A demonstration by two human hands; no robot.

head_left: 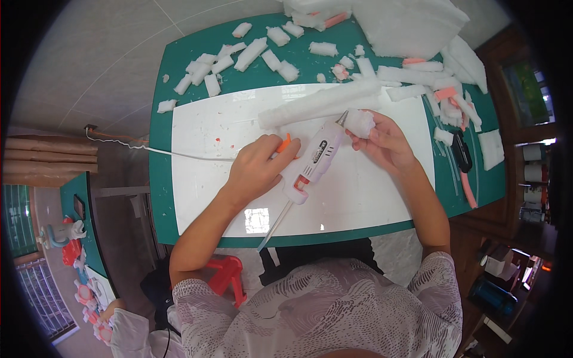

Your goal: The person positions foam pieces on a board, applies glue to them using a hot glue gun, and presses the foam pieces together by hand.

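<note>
The left hand [256, 164] is curled around the handle of a pale pink glue gun [313, 161], fingers wrapped close with an orange trigger [285, 145] showing at the fingertips. The gun lies slanted over a white board [209, 197], its metal tip pointing up and to the right. A clear glue stick [276, 225] juts from its back end toward the near table edge, and a white cord [155, 149] runs off to the left past the table rim.

The right hand [385, 140] pinches a small white foam piece [360, 122] between thumb and fingers, partly closed around it. The gun's tip touches this piece, just above the middle of the board.

A long white foam roll [316, 104] lies across the far part of the board, just beyond both hands. The board rests on a green cutting mat [161, 197] that covers the table. Small white foam scraps [239, 56] are scattered over the far left of the mat; more strips, some with pink faces, pile at the far right beside a large white foam sheet [412, 27]. A dark label with pale marks sits on the gun's side. A black and pink knife [462, 158] lies on the mat to the right of the board.
</note>
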